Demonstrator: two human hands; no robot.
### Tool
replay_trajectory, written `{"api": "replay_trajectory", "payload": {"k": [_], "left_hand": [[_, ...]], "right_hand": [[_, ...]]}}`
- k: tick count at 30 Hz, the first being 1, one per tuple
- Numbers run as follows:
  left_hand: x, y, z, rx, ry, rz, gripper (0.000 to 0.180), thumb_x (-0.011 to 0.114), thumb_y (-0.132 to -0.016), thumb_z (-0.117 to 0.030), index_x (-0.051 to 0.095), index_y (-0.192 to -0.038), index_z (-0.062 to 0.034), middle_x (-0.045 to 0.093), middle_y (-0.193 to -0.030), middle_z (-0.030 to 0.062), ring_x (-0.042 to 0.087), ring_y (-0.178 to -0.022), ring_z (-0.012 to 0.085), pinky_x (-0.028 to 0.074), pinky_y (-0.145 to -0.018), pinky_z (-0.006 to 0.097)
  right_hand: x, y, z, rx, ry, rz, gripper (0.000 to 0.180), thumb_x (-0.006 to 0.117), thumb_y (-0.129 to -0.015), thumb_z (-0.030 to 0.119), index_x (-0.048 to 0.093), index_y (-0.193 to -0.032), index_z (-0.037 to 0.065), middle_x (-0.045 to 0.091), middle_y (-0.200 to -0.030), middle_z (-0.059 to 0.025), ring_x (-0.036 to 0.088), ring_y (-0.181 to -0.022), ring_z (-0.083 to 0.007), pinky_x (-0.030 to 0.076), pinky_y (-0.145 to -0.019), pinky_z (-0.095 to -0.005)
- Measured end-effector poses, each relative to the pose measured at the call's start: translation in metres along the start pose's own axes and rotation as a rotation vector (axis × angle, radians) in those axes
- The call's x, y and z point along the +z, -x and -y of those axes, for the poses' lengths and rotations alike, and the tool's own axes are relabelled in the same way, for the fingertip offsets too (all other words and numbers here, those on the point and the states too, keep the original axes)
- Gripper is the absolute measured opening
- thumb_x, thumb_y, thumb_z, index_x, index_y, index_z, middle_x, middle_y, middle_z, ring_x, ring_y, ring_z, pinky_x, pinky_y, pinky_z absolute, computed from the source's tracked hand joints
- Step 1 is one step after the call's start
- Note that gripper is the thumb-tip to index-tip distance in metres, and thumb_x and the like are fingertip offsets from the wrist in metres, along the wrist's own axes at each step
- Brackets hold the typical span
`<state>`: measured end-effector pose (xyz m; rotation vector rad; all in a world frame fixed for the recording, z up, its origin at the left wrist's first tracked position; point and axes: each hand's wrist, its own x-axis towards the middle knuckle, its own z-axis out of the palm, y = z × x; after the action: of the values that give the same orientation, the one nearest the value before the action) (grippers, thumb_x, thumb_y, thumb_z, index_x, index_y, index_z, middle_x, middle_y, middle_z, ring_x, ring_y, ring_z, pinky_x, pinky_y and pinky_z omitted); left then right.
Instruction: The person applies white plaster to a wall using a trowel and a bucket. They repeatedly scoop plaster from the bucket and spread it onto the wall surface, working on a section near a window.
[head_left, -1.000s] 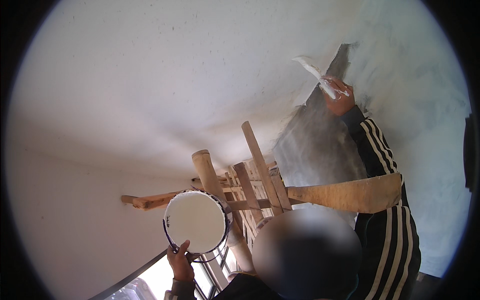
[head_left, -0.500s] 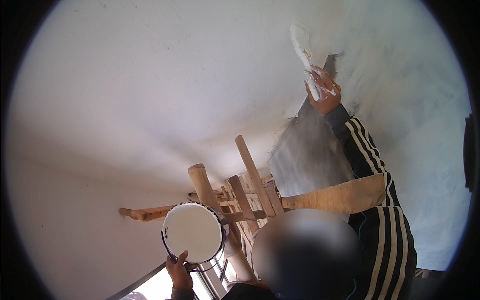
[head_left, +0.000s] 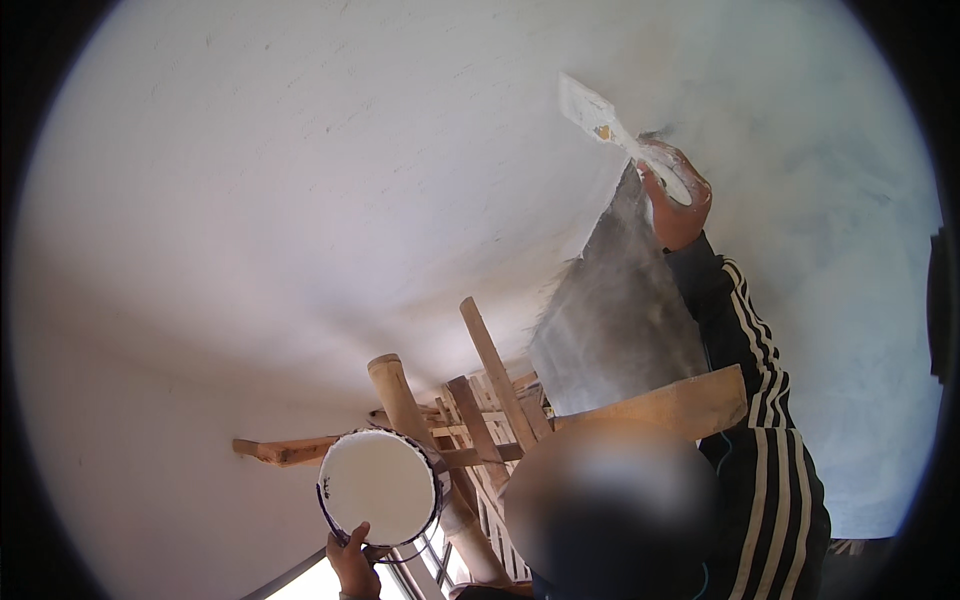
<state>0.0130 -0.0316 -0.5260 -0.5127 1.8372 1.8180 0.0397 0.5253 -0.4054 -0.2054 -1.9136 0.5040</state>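
white surface [head_left: 300,200]: it spans the left and top of our view, flecked with small dark marks.
bluish wall [head_left: 850,330]: pale and cloudy, it runs down our right side.
scaffold [head_left: 398,395]: rough timber and bamboo cross at lower center.
dark gray patch [head_left: 630,320]: we see it narrow upward between the two pale surfaces.
sleeve [head_left: 735,320]: black, white-striped, raised at right.
bucket [head_left: 438,485]: dark-rimmed and holding off-white paint [head_left: 375,485], it sits at lower left, before the bamboo.
flat brush [head_left: 615,130]: coated white, it points up and left above the patch; we cannot tell whether its tip touches.
right hand [head_left: 685,200]: paint-smeared, fingers curled around the brush handle.
left hand [head_left: 352,568]: gripping the bucket, thumb over its near rim.
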Motion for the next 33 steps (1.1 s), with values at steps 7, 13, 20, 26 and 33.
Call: {"api": "replay_trajectory", "payload": {"k": [7,13,20,26,33], "left_hand": [[0.007,0.004,-0.006,0.003,-0.032,-0.046,0.028,0.062,-0.08,-0.01,0.043,-0.097,0.002,0.051,-0.076,0.0094,0.057,-0.057,0.0204,0.058,-0.064,0.037],[-0.002,0.0,0.005,0.002,0.052,0.033,0.047,0.057,-0.076,-0.003,0.038,-0.118,0.0038,0.054,-0.105,0.021,0.063,-0.085,0.0337,0.058,-0.068,0.042],[0.003,0.008,-0.004,-0.023,0.04,-0.042,0.032,0.064,-0.077,-0.005,0.041,-0.097,0.006,0.051,-0.075,0.0105,0.059,-0.055,0.0219,0.058,-0.055,0.031],[-0.005,0.002,0.004,0.003,-0.014,-0.063,0.034,0.063,-0.077,-0.004,0.04,-0.099,0.0068,0.052,-0.077,0.011,0.06,-0.056,0.0243,0.058,-0.054,0.031],[0.015,0.015,-0.012,-0.018,0.062,-0.072,0.034,0.065,-0.076,-0.005,0.042,-0.098,0.0066,0.051,-0.075,0.0105,0.06,-0.056,0.0242,0.057,-0.053,0.03]], "right_hand": [[-0.017,-0.003,-0.071,0.175,-0.023,-0.08,0.022,0.062,-0.08,0.005,0.061,-0.101,-0.001,0.064,-0.094,-0.0052,0.057,-0.086,-0.0102,0.045,-0.078,-0.0238],[-0.01,0.031,-0.077,0.388,-0.001,-0.249,0.021,0.063,-0.079,0.006,0.061,-0.099,-0.001,0.065,-0.091,-0.0067,0.06,-0.083,-0.0136,0.046,-0.078,-0.0265],[-0.027,0.015,-0.053,0.232,0.215,-0.165,0.019,0.062,-0.079,0.009,0.062,-0.095,-0.001,0.064,-0.087,-0.0103,0.062,-0.081,-0.0195,0.047,-0.076,-0.0285],[-0.007,0.017,-0.05,0.0,0.326,-0.061,0.021,0.06,-0.081,0.008,0.061,-0.1,0.0,0.061,-0.104,-0.0092,0.061,-0.092,-0.0208,0.047,-0.081,-0.0288],[0.024,0.094,-0.096,0.035,0.434,0.341,0.033,0.061,-0.074,0.011,0.06,-0.106,0.006,0.051,-0.121,-0.0061,0.055,-0.104,-0.0255,0.046,-0.085,-0.0348]]}}
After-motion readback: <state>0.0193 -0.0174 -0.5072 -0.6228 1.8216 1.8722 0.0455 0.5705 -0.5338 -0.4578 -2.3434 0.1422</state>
